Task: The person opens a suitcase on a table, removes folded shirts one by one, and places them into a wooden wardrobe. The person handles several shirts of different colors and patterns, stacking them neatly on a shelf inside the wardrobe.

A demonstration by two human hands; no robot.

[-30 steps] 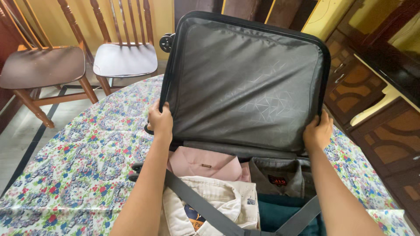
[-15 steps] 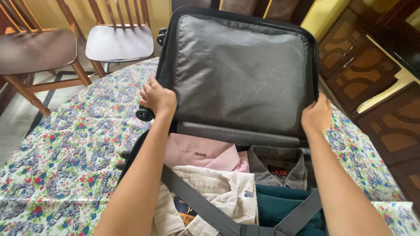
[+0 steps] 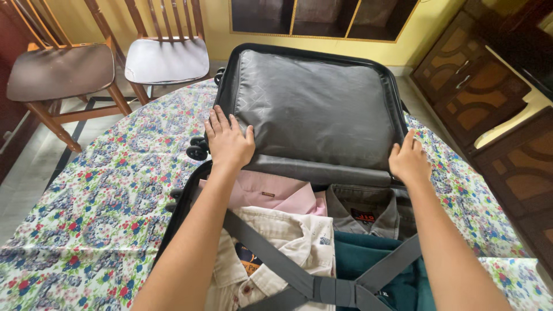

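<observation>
A black suitcase lies open on a floral tablecloth [image 3: 103, 196], its grey-lined lid [image 3: 314, 109] tipped back almost flat. My left hand [image 3: 228, 144] rests flat on the lid's left edge with its fingers spread, just above the wheels [image 3: 199, 151]. My right hand [image 3: 410, 163] rests on the lid's right lower corner, fingers apart. Below my hands, the lower half holds a folded pink shirt [image 3: 271, 194], a grey shirt [image 3: 368, 210], a cream shirt [image 3: 282, 242] and a teal garment [image 3: 374, 265]. Grey crossed straps [image 3: 322, 285] are buckled over them.
Two wooden chairs, one brown-seated [image 3: 60, 69] and one white-seated [image 3: 167, 60], stand beyond the table at the left. A dark wooden cabinet [image 3: 495, 115] runs along the right side, close to the table's edge. A yellow wall is behind.
The lid has swung back from upright to almost flat. Both hands went from gripping its side edges to lying on it with spread fingers.
</observation>
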